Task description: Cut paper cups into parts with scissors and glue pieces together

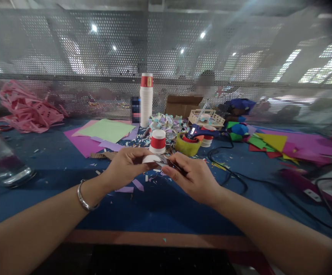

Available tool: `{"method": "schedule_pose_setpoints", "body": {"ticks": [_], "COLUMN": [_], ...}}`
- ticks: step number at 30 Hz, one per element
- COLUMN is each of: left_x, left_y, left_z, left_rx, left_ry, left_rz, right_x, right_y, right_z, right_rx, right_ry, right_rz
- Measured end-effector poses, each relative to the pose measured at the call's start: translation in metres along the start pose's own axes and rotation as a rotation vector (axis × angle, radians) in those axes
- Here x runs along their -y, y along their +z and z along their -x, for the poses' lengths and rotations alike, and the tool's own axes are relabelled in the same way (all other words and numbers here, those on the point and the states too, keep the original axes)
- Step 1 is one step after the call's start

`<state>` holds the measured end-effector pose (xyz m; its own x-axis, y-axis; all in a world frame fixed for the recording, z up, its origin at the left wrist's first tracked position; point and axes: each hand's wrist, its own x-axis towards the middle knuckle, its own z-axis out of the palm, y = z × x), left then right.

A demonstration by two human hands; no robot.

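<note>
In the head view, my left hand (pixel 126 166) pinches a small white piece of paper (pixel 149 158) between thumb and fingers. My right hand (pixel 196 175) is closed around a pair of scissors; their silver blades (pixel 161 160) meet the paper's right side, and the handles are mostly hidden by my fingers. Just beyond both hands, a red and white paper cup (pixel 157 142) stands upside down. Paper scraps (pixel 138 185) lie scattered on the blue table under and around my hands.
Behind stand a tall stack of paper cups (pixel 147 103), a yellow tape roll (pixel 187 145) and a dark blue glue gun (pixel 202 132) with a trailing black cord (pixel 249 177). Coloured sheets (pixel 105 130) lie left of centre. A glass jar (pixel 8 164) is at far left, pink paper strips (pixel 31 109) behind it.
</note>
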<state>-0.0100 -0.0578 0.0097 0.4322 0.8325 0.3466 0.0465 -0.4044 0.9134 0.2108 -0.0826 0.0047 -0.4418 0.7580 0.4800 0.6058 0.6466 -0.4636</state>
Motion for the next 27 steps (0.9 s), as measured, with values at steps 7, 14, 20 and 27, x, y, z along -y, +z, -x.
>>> {"method": "schedule_pose_setpoints", "body": {"ticks": [7, 14, 20, 27], "left_x": [0.002, 0.006, 0.009, 0.011], "left_y": [0.003, 0.005, 0.005, 0.001], "left_z": [0.003, 0.004, 0.003, 0.003], "left_rx": [0.007, 0.009, 0.065, 0.129], "left_ry": [-0.035, -0.082, -0.160, -0.261], "left_rz": [0.014, 0.084, 0.207, 0.306], "right_x": [-0.001, -0.001, -0.002, -0.003], "right_y": [0.001, -0.001, 0.000, 0.000], "right_z": [0.000, 0.002, 0.001, 0.002], "right_rx": [-0.015, -0.023, -0.030, -0.021], "right_ry": [-0.022, -0.063, -0.075, -0.065], "right_rz": [0.007, 0.016, 0.055, 0.031]}}
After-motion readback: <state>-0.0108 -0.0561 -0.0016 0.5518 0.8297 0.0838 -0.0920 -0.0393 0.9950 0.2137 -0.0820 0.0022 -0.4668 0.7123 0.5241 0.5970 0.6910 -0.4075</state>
